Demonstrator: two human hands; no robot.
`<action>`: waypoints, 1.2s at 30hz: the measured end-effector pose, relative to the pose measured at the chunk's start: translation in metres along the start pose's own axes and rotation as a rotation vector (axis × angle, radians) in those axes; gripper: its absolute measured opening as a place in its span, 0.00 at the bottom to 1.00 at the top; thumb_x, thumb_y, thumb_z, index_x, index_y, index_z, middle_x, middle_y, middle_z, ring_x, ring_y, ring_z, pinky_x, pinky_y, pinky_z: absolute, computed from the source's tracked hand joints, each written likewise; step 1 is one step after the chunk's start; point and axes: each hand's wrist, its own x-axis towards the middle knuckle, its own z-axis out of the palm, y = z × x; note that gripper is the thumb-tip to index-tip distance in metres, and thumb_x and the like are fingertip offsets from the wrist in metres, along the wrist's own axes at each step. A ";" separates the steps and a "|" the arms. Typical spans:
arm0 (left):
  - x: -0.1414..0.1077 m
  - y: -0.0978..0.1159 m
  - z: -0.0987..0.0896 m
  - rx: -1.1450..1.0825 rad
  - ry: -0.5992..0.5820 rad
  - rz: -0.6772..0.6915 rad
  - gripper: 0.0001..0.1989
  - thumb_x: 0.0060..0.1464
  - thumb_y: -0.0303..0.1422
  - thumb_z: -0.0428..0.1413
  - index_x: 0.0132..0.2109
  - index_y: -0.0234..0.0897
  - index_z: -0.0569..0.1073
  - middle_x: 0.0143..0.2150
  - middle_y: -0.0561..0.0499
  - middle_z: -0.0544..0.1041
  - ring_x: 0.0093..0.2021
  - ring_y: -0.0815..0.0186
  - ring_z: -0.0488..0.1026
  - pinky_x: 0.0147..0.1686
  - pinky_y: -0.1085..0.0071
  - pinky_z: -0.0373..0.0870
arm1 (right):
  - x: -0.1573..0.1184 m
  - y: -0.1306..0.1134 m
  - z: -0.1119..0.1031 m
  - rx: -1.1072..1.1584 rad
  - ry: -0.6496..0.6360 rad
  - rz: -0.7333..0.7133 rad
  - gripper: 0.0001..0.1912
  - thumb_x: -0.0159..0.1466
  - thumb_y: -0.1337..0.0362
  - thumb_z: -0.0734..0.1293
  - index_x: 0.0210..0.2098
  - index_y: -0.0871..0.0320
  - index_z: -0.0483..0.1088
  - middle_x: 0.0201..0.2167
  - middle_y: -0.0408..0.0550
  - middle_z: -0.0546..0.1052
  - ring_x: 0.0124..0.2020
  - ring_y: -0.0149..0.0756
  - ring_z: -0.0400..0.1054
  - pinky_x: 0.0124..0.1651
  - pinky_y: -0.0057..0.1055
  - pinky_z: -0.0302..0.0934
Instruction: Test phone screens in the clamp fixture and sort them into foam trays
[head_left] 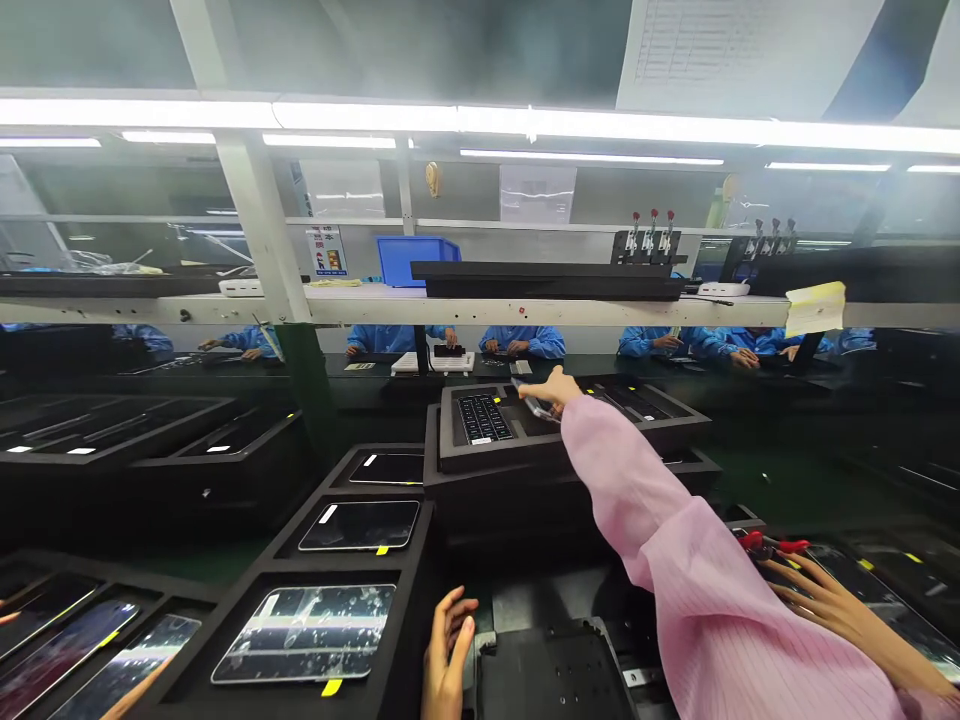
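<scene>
My right hand [553, 388], in a pink sleeve, reaches forward over a black foam tray [480, 458]. Its fingers are closed on a thin flat device [538, 408] with a light edge, perhaps a tablet, tilted in a compartment and partly hidden. Beside it in the tray lies a dark panel with rows of small rectangles [484, 418]. My left hand [448, 650] is low in the middle, fingers loosely bent, thumb apart, nothing visible in it. It is beside a black fixture plate [551, 675]. To its left, a foam tray holds a tablet with a glossy screen [307, 632] and a yellow tab.
Another person's hand [832, 610] is at the right by red-handled pliers [772, 545]. More foam trays with tablets [97, 640] stand at left. A white shelf beam [525, 312] crosses above the bench, bearing a blue bin [416, 262]. Workers in blue sleeves sit opposite.
</scene>
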 end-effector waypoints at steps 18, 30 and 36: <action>-0.003 0.027 0.002 0.038 -0.209 0.005 0.21 0.53 0.47 0.50 0.47 0.39 0.74 0.50 0.47 0.75 0.52 0.56 0.70 0.54 0.61 0.63 | -0.242 0.135 0.068 -0.336 -0.664 -0.697 0.60 0.34 0.53 0.75 0.62 0.55 0.44 0.37 0.49 0.75 0.38 0.47 0.69 0.55 0.54 0.48; -0.004 0.036 0.015 0.395 -0.435 0.020 0.14 0.50 0.44 0.55 0.39 0.43 0.78 0.43 0.49 0.79 0.47 0.56 0.73 0.51 0.63 0.67 | -0.251 0.183 0.053 -0.042 -0.681 -0.551 0.59 0.43 0.48 0.71 0.64 0.51 0.35 0.57 0.56 0.63 0.57 0.49 0.59 0.61 0.59 0.32; -0.006 0.038 0.028 0.468 -0.439 0.050 0.13 0.51 0.44 0.55 0.36 0.44 0.78 0.41 0.51 0.80 0.45 0.58 0.74 0.49 0.65 0.67 | -0.274 0.214 0.039 -0.066 -0.397 -0.287 0.48 0.46 0.47 0.71 0.60 0.60 0.53 0.62 0.58 0.56 0.63 0.48 0.48 0.64 0.49 0.41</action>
